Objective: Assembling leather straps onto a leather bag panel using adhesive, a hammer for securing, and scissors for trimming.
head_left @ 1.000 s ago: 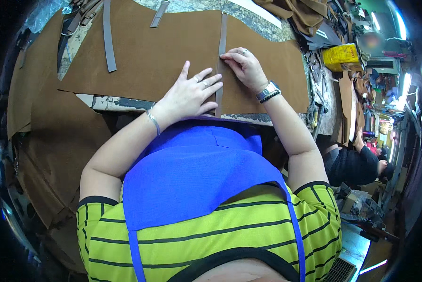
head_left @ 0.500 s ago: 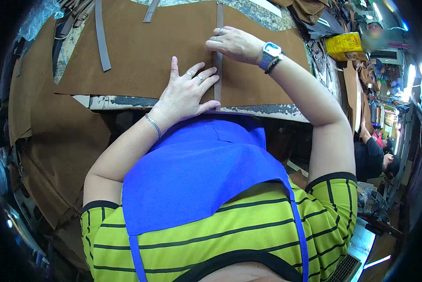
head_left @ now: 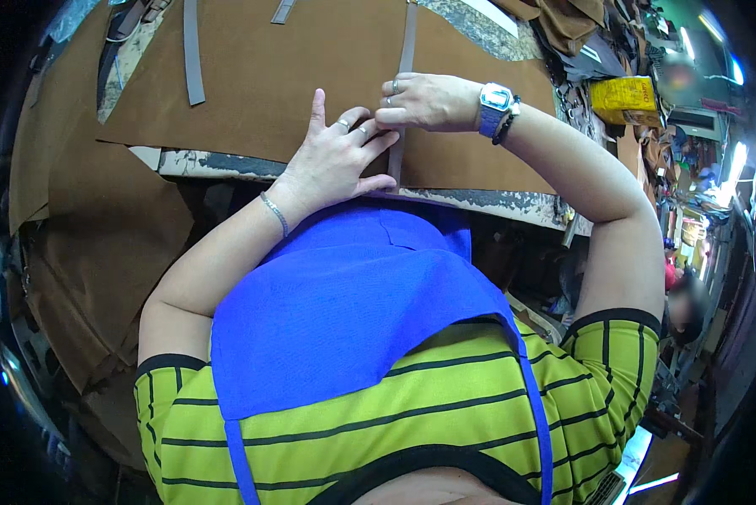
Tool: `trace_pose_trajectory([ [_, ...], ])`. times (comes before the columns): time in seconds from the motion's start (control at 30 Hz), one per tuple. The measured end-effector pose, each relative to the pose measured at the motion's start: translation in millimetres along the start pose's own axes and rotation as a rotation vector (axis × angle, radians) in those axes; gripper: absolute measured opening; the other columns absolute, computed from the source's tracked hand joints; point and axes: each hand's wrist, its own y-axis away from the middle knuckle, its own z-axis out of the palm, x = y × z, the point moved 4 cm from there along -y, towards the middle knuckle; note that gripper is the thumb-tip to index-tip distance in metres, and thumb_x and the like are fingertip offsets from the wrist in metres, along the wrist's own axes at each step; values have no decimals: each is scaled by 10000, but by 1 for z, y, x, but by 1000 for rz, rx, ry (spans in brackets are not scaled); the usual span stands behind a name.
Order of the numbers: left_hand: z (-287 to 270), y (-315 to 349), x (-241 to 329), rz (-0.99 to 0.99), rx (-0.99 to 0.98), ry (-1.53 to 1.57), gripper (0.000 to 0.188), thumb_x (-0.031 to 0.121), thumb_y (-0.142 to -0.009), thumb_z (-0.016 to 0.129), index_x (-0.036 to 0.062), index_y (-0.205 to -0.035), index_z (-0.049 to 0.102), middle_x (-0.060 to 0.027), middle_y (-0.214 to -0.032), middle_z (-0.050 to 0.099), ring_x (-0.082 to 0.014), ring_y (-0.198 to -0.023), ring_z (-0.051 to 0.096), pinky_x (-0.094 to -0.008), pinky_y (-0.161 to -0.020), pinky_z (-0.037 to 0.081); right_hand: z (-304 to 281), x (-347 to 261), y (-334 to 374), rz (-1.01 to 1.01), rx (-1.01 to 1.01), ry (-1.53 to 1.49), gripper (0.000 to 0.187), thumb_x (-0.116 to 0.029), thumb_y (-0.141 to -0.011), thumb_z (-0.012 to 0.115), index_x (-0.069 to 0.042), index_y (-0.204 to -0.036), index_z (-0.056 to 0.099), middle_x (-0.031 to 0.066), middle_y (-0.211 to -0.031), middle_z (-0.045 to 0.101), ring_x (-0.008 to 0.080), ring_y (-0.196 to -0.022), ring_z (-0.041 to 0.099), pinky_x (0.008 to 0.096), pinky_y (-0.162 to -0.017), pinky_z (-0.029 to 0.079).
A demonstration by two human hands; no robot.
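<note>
Right hand nearer left hand

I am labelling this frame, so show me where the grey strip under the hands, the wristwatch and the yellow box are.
grey strip (head_left: 408, 38): head view, bare upper stretch above the hands.
wristwatch (head_left: 496, 108): head view, its square face on the right wrist.
yellow box (head_left: 624, 99): head view, its top face, far right of the table.

right hand slid nearer along grey strip
</note>
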Motion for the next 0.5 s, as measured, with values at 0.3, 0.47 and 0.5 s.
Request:
trace_pose_trajectory([
  [0.3,-4,-2,1,0,18,24,608,646,-833,514,213,-1252,597,-56,-1167,539,-223,-1196,464,-699,-1075,25,6,3,5,-89,165,38,178,-79,-782,580,-97,-948,521,61,-918,594,262,-965,551,372,-824,490],
  [0.47,-7,-3,2,-14,-14,4,608,649,-830,513,217,-1250,597,-58,-1132,541,-224,-1178,474,-694,-1077,55,11,28,10,-13,244,38,188,-82,-812,572,-91,-985,500,98,-940,615,281,-976,584,370,-850,505],
  [0.5,-7,-2,2,-14,-14,4,608,649,-830,513,217,-1250,597,-58,-1132,541,-224,-1178,474,-694,-1077,55,4,33,7,9,216,98,184,-69,-810,572,-93,-979,502,94,-935,612,287,-946,583,378,-838,505],
])
